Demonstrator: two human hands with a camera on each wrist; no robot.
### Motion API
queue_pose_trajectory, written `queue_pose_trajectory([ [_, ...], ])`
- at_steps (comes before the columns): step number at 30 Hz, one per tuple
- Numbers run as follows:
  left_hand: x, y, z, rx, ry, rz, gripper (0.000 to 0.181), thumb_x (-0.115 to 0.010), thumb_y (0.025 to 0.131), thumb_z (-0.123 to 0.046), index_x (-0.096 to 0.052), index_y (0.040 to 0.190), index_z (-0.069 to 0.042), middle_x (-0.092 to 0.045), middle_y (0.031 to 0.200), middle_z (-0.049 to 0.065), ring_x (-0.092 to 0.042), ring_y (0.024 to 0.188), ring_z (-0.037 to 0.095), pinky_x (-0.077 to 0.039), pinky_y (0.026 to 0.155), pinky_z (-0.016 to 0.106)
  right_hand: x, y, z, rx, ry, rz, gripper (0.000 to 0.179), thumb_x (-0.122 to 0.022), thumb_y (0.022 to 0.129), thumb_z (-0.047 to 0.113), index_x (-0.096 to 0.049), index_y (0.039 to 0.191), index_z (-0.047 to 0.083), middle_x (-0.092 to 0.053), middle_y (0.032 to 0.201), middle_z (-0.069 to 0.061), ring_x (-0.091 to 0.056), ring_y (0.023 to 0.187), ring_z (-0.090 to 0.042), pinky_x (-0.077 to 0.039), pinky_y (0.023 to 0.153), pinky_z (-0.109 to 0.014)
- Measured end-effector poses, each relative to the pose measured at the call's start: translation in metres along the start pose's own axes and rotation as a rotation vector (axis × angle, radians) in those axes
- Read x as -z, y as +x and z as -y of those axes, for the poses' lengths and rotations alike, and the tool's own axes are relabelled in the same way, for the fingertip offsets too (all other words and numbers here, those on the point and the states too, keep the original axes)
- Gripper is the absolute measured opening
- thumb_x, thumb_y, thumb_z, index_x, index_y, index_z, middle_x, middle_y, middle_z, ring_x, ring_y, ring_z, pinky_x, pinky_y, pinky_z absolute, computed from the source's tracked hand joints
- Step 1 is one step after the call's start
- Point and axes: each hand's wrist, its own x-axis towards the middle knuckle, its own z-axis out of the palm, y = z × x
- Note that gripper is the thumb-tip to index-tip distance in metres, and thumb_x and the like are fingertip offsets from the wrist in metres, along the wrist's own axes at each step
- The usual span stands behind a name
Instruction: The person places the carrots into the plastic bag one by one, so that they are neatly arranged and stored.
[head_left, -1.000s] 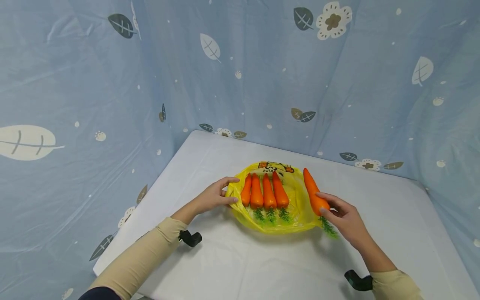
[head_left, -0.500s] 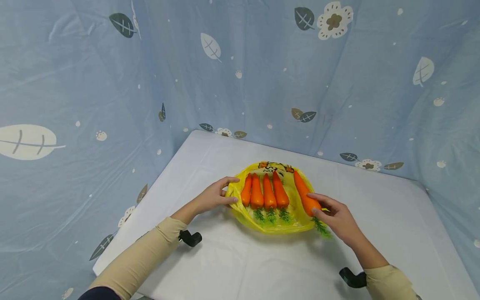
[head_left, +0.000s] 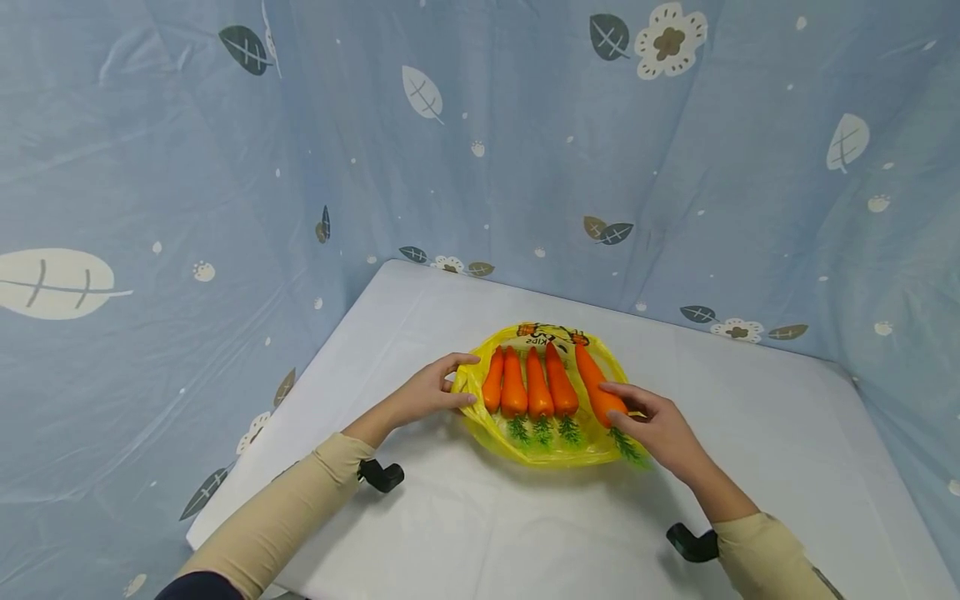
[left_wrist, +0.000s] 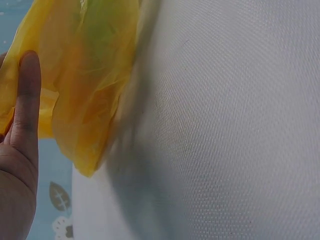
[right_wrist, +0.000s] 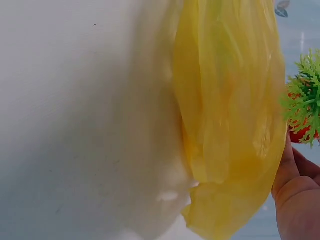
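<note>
A yellow plastic bag (head_left: 536, 455) lies spread open like a bowl on the white table. Inside it, several orange carrots (head_left: 537, 387) with green leafy tops rest side by side, tips pointing away. My left hand (head_left: 420, 393) grips the bag's left rim; the left wrist view shows its thumb (left_wrist: 29, 95) against the yellow film. With thumb and fingers around its thick end, my right hand (head_left: 663, 427) holds another carrot (head_left: 589, 372) over the right part of the bag's opening. That carrot's leafy top (right_wrist: 306, 100) shows beside the bag in the right wrist view.
The white table (head_left: 420, 533) extends around the bag on all sides. Behind it and to the left hangs a blue curtain (head_left: 510, 208) with leaf and flower prints. Black curved pieces (head_left: 382, 477) stick out at both wrists.
My right hand has moved left with its carrot, from beyond the bag's right edge to over the opening, closer to the row of carrots. The left hand and bag have stayed put.
</note>
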Motion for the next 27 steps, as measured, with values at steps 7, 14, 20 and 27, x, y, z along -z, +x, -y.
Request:
queue_pose_trajectory([
  [7,-0.001,0.000,-0.002,0.006,-0.004,0.001,0.071,-0.077,0.093,-0.018,-0.040,0.153,-0.011,-0.037,0.156,0.019,-0.072,0.093,0.023,-0.061,0.079,0.035,-0.004,0.008,0.003,-0.023,0.001,-0.008,0.045,-0.067,0.100,0.027,-0.061,0.143,0.014,-0.062,0.134,-0.014,-0.061,0.103,-0.025,-0.057,0.078,-0.024],
  [14,-0.002,-0.002,-0.004,-0.003,-0.011,-0.001,0.070,-0.076,0.093,-0.016,-0.040,0.153,-0.008,-0.036,0.155,0.023,-0.072,0.092,0.022,-0.061,0.078,0.036,-0.006,0.015,0.009,-0.045,-0.011,0.001,0.044,-0.067,0.100,0.031,-0.062,0.142,0.016,-0.062,0.133,-0.014,-0.060,0.107,-0.028,-0.056,0.081,-0.026],
  [20,-0.002,-0.001,-0.004,-0.009,-0.013,0.000,0.070,-0.076,0.093,-0.015,-0.040,0.153,-0.008,-0.036,0.155,0.023,-0.072,0.091,0.022,-0.061,0.079,0.037,-0.009,0.023,0.011,-0.069,-0.040,0.003,0.046,-0.068,0.100,0.035,-0.062,0.141,0.017,-0.063,0.133,-0.012,-0.059,0.110,-0.028,-0.055,0.085,-0.032],
  [27,-0.003,-0.001,-0.003,-0.017,-0.024,0.008,0.070,-0.076,0.093,-0.014,-0.040,0.153,-0.007,-0.038,0.154,0.023,-0.072,0.092,0.023,-0.062,0.079,0.037,-0.013,0.032,0.010,-0.080,-0.048,0.004,0.047,-0.068,0.099,0.038,-0.061,0.142,0.019,-0.061,0.138,-0.012,-0.058,0.113,-0.029,-0.052,0.090,-0.041],
])
